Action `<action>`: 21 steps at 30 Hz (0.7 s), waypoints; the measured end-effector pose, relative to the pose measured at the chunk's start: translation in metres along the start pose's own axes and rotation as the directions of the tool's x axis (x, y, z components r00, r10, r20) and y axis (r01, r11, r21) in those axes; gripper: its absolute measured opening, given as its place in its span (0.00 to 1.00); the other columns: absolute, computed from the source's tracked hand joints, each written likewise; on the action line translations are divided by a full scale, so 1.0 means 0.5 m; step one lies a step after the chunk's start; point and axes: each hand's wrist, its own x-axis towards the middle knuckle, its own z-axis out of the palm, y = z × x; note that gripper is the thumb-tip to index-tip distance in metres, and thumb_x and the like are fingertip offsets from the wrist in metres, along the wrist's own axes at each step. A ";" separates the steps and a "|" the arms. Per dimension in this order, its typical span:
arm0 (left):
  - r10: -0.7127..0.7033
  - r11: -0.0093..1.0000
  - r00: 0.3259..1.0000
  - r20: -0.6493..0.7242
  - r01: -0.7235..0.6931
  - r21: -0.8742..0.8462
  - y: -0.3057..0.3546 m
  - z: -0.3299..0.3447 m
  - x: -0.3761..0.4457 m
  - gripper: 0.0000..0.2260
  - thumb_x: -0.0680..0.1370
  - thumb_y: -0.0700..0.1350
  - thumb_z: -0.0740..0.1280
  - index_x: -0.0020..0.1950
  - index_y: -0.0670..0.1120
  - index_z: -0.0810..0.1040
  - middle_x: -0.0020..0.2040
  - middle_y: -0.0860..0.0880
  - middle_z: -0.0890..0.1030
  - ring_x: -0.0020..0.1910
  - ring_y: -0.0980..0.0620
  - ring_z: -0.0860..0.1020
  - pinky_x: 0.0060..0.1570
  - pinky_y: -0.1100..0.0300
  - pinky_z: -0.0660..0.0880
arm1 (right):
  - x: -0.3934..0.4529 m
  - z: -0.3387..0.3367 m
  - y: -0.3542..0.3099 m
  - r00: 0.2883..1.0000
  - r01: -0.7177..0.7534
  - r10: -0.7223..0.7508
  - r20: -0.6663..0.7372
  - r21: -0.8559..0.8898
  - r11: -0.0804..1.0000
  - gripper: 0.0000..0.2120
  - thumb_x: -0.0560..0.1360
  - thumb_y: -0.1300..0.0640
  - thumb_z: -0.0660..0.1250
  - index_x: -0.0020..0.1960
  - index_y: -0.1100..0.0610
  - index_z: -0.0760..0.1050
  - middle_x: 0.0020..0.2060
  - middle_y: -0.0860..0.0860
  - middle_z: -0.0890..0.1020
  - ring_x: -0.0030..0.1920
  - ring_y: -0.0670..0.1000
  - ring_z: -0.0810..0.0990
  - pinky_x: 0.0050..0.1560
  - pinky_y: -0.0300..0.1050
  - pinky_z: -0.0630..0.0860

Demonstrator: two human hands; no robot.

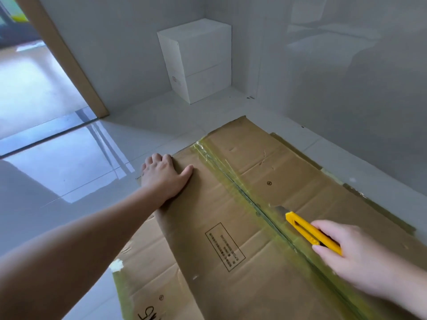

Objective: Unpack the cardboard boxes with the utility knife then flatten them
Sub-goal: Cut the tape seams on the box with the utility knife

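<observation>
Between right-hand fingers (pixel 328 229), utility knife (pixel 309 232) meets tape.

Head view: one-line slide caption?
Left hand presses the cardboard box flat on the floor while right hand holds a yellow utility knife at its taped seam.

Soft daylight enters from the doorway (pixel 34 84), glaring off the glossy floor (pixel 76 172); wide-angle edges bend.
</observation>
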 end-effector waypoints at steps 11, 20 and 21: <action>-0.011 0.881 0.999 0.054 0.035 -0.472 0.053 -0.045 0.020 0.14 0.78 0.44 0.62 0.62 0.41 0.76 0.58 0.43 0.79 0.58 0.43 0.75 0.53 0.58 0.70 | 0.129 0.019 -0.127 0.989 0.091 -0.091 -0.113 -0.002 0.996 0.21 0.78 0.57 0.63 0.70 0.61 0.70 0.61 0.56 0.79 0.60 0.55 0.77 0.59 0.43 0.72; -0.025 0.869 0.973 0.231 0.135 -0.476 0.047 -0.055 0.088 0.13 0.80 0.48 0.62 0.56 0.41 0.80 0.51 0.44 0.80 0.48 0.45 0.77 0.45 0.57 0.72 | 0.245 -0.023 -0.244 0.972 0.153 -0.169 -0.161 -0.107 0.982 0.10 0.77 0.58 0.62 0.38 0.59 0.66 0.28 0.50 0.67 0.28 0.51 0.64 0.30 0.46 0.61; -0.015 0.861 0.976 0.217 0.123 -0.493 0.045 -0.051 0.086 0.13 0.80 0.49 0.62 0.55 0.41 0.80 0.50 0.45 0.80 0.48 0.46 0.77 0.45 0.58 0.71 | 0.262 -0.019 -0.256 0.976 0.140 -0.158 -0.151 -0.121 0.983 0.09 0.78 0.58 0.61 0.40 0.60 0.68 0.29 0.51 0.68 0.29 0.52 0.65 0.31 0.45 0.62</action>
